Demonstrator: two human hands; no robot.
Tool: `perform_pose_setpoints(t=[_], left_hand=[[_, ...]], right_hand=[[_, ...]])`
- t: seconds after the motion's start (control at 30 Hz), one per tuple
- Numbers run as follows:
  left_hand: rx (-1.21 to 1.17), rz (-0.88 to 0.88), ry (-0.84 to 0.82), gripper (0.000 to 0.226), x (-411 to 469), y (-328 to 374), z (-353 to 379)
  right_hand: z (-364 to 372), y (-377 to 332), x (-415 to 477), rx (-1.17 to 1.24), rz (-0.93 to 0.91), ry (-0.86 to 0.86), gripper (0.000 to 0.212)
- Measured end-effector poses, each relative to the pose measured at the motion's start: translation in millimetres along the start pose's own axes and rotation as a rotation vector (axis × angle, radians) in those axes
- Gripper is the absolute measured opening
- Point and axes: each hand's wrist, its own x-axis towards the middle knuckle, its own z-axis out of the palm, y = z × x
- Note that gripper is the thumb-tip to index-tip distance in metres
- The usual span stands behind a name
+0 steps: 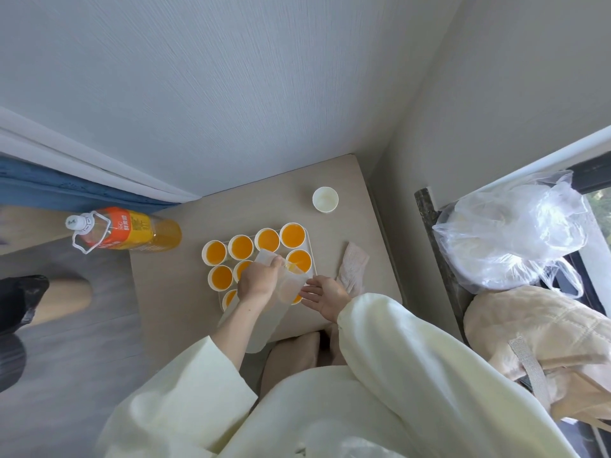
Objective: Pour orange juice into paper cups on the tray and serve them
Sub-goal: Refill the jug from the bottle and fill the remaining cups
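Though the tray (312,251) under both hands looks stiff, full it will slosh; take both ends. Left hand (259,282) grips a tilted translucent jug (261,322); right hand (325,297) lies open alongside. Paper cups (240,246) beyond the knuckles: soft-walled, hold low.

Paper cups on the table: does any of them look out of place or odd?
One does. An empty paper cup stands alone on the table, beyond the tray, while the filled cups on the tray all hold orange juice. No spill shows.
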Motion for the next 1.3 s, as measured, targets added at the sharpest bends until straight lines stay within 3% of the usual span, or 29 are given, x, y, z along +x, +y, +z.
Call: perform_pose_setpoints(t=[0.6, 0.77, 1.1, 1.3], left_hand=[[-0.421, -0.082, 0.019, 0.047, -32.9, -75.6, -3.0], [-0.476, -0.127, 0.025, 0.043, -37.3, -102.8, -4.5], [-0.597, -0.219, 0.073, 0.043, -37.2, -144.1, -24.1], [-0.577, -0.181, 0.100, 0.046, -21.2, -138.6, -48.9]], right_hand=[[15.5, 23.0, 1.5, -0.217, -0.018, 0.132, 0.011], [31.3, 40.2, -2.7, -0.315, -0.037, 0.154, 0.016], [67.5, 69.1, -15.5, -0.375, -0.053, 0.101, 0.011], [86.2, 58.7, -17.0, -0.372, -0.089, 0.022, 0.017]])
